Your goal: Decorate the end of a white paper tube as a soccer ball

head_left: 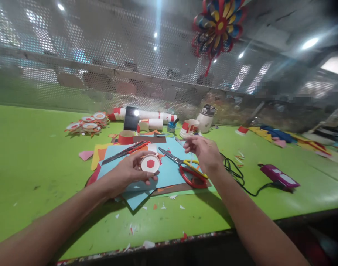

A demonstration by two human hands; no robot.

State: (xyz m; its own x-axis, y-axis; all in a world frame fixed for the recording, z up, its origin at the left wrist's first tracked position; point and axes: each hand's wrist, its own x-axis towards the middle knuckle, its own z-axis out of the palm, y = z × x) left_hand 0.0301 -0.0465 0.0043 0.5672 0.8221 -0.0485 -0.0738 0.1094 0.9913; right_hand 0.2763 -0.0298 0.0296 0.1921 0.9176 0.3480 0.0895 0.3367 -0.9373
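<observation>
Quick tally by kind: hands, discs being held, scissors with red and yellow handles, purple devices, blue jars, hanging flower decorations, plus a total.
Left hand and right hand: 2
Held disc: 1
Red-and-yellow-handled scissors: 1
Purple device: 1
Blue jar: 1
Hanging flower decoration: 1
Total: 7

A green table (30, 159) stretches wide, dark below its front edge. Behind it stands a grey perforated screen (108, 55) — white lights (310, 43) glare at upper right, near a hanging multicoloured flower (220, 26).

Glaring overhead lamps (310, 43), hazy, darkened right corners
</observation>
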